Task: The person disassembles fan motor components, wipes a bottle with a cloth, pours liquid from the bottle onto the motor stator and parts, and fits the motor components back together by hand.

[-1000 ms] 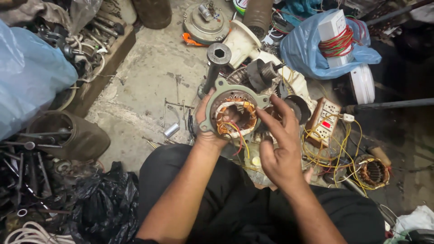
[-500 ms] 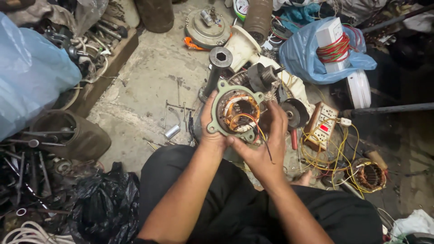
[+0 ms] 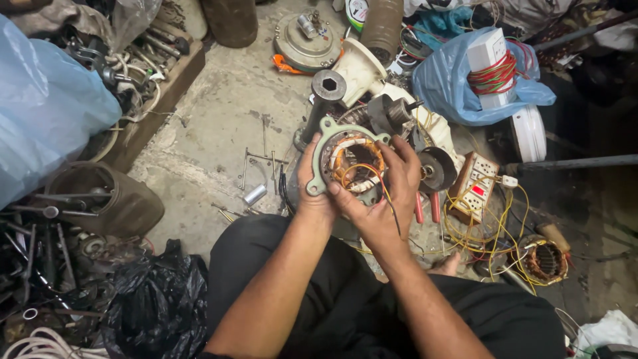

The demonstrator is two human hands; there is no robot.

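I hold a round motor stator (image 3: 351,159) with a grey-green metal frame and copper windings, just above the floor in front of my knees. My left hand (image 3: 311,189) grips its left rim from below. My right hand (image 3: 382,193) cups its right side, thumb on the lower rim and fingers over the upper right edge. Yellow, red and black lead wires (image 3: 385,193) trail from the windings across my right palm.
On the concrete floor lie long bolts (image 3: 262,159) and a small capacitor (image 3: 254,194). Beyond stand a rotor with shaft (image 3: 392,113), a metal end cover (image 3: 307,41), a socket board (image 3: 473,179), a second stator (image 3: 543,259), a blue bag (image 3: 478,80) and tool piles at left.
My right hand has slid from the lower right of the stator up around its right edge. The stator has turned slightly and sits higher in view.
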